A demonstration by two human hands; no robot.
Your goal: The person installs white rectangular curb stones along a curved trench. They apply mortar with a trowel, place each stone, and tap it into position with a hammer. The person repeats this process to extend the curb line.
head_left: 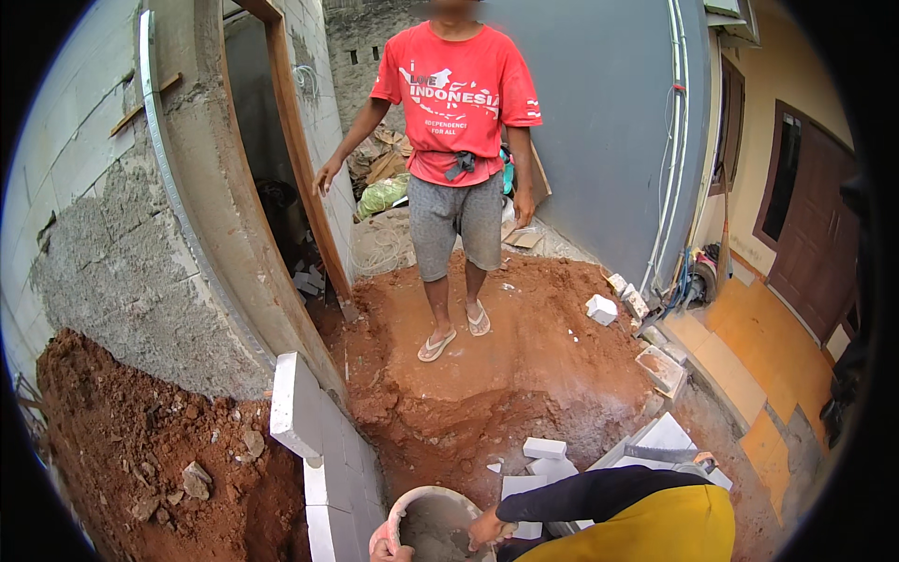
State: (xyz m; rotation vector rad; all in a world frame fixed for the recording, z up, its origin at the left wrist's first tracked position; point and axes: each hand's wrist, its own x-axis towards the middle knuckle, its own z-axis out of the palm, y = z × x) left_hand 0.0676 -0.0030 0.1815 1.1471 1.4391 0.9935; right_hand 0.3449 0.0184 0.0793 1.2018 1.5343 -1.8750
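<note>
At the bottom edge stands a round bucket (405,504) with a pale rim, partly filled with wet grey mortar (438,525). My left hand (388,547) grips its rim on the left side, fingers closed. Over the bucket's right side, my right hand (486,530) is closed round a pale handle (508,529); the tool's working end cannot be made out. A dark sleeve with yellow covers my right arm. Directly left of the bucket rises a low wall of white blocks (342,468).
Loose white blocks (545,449) lie right of the bucket, a grey blade-like tool (660,453) on some. Ahead, a person (459,122) in a red shirt stands on the reddish dirt (393,318). Soil is heaped (112,412) at left; a wooden door frame (298,140) stands behind.
</note>
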